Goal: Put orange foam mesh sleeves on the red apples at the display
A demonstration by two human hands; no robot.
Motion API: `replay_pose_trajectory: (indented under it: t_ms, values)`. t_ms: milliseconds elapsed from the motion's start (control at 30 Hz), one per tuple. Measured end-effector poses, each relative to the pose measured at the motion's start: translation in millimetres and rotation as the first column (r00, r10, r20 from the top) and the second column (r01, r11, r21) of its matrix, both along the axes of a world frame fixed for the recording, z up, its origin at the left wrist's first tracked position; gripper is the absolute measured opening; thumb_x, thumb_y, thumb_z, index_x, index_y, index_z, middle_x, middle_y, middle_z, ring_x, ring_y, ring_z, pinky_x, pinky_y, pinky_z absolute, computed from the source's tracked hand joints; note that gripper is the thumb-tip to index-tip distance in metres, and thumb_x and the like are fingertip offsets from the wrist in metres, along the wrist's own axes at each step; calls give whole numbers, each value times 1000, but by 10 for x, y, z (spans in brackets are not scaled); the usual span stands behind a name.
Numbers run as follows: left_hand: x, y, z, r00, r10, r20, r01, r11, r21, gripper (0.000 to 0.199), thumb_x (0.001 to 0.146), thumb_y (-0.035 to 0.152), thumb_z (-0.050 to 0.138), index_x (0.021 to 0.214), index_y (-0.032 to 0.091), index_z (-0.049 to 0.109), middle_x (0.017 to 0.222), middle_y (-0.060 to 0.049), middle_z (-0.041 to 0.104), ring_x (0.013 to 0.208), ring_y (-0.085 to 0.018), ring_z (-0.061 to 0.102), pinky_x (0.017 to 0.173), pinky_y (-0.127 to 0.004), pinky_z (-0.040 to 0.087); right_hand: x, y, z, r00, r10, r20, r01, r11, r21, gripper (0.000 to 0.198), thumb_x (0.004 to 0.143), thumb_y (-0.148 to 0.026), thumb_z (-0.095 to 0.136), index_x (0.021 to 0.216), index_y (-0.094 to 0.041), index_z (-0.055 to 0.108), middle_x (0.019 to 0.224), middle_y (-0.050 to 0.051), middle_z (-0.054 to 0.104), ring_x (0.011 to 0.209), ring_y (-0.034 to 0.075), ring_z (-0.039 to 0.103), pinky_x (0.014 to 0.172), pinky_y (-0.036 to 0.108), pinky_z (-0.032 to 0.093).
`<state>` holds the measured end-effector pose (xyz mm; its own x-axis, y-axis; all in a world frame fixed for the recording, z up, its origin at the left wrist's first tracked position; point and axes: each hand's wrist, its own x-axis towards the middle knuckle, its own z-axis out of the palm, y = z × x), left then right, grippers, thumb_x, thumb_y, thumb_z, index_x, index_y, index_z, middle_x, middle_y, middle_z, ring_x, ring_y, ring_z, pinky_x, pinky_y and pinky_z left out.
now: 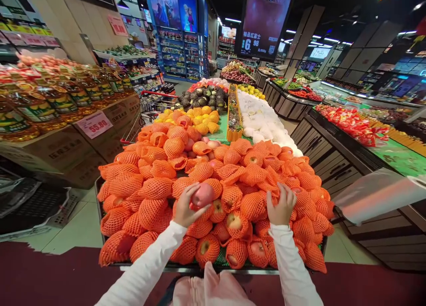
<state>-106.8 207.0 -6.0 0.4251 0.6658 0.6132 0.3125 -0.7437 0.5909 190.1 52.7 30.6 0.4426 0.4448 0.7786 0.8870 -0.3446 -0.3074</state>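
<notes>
My left hand (185, 209) is curled around a bare pink-red apple (203, 195), its thumb below and fingers along the upper left side. My right hand (282, 204) is over the right part of the heap, thumb and fingers apart, close to an orange foam net sleeve (271, 187). Whether its fingertips touch that sleeve I cannot tell. Under both hands lies a broad heap of apples in orange foam nets (156, 188). Some nets gape and show the fruit, such as a yellowish-red apple (234, 221) between my hands.
Behind the heap are yellow-netted fruit (204, 119), dark-netted fruit (208, 97) and white-netted fruit (262, 113). A shopping cart (131, 130) stands at the left, near oil bottles (61, 99) on cartons. A plastic bag roll (382, 195) juts in at the right.
</notes>
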Motion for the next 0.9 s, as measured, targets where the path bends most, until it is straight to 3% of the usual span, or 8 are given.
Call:
replay_pose_trajectory:
  t_ms: [100,167,267,367,500,600,767,900]
  values:
    - [72,-336,-7,968,-167,-187,176,984,30,70,76,44,70,138,30,40,135,-12,54,124,-30,53,101,-48,46,173,291,96,1000,8,27,-6,997,-74,54,87,-43,57,130,-10,53,131,23,48,123,36,39,99,59,36]
    - [139,-493,-44,888,-280,-365,299,954,-5,71,74,46,70,137,29,44,135,-11,56,120,-32,55,98,-48,45,227,494,123,1000,20,21,-17,990,-137,53,85,-47,60,126,-12,58,135,23,45,125,38,35,98,60,35]
    - [212,-631,-144,772,-340,-538,346,934,-94,73,67,47,74,133,27,51,129,-11,60,119,-35,53,101,-52,39,265,685,124,992,117,-43,-123,971,-206,29,82,-43,64,93,-17,68,125,18,56,119,36,41,96,57,38]
    - [198,-708,-251,741,-331,-584,339,935,-100,68,68,41,74,130,25,53,132,-10,57,125,-35,47,108,-52,30,219,648,147,949,284,-134,-302,943,-140,19,83,-36,64,75,-19,60,106,13,65,108,29,52,96,50,43]
    - [72,-798,-352,739,-339,-582,331,935,-124,71,69,45,75,132,21,51,139,-12,51,128,-34,43,112,-52,25,-22,310,270,876,406,-262,-384,914,132,16,84,-32,64,80,-20,54,119,14,59,113,26,56,99,46,43]
    - [-20,-844,-396,732,-353,-583,329,932,-153,70,75,41,71,137,22,47,142,-13,49,130,-33,42,112,-53,26,-201,26,382,756,516,-403,-494,853,168,20,81,-30,67,74,-21,50,133,14,48,124,29,49,105,49,38]
    - [-105,-848,-254,762,-436,-479,353,899,-258,67,84,43,64,144,26,40,147,-14,44,132,-33,40,110,-55,30,-394,-267,463,372,652,-661,-825,558,86,23,81,-25,67,70,-22,47,123,10,59,114,25,59,98,44,45]
    - [-128,-901,-48,853,-506,-126,404,794,-455,56,91,51,51,138,22,49,140,-15,50,128,-30,45,109,-47,36,-773,-365,336,285,677,-679,-797,560,224,22,78,-28,73,70,-22,53,114,9,61,106,23,61,93,38,48]
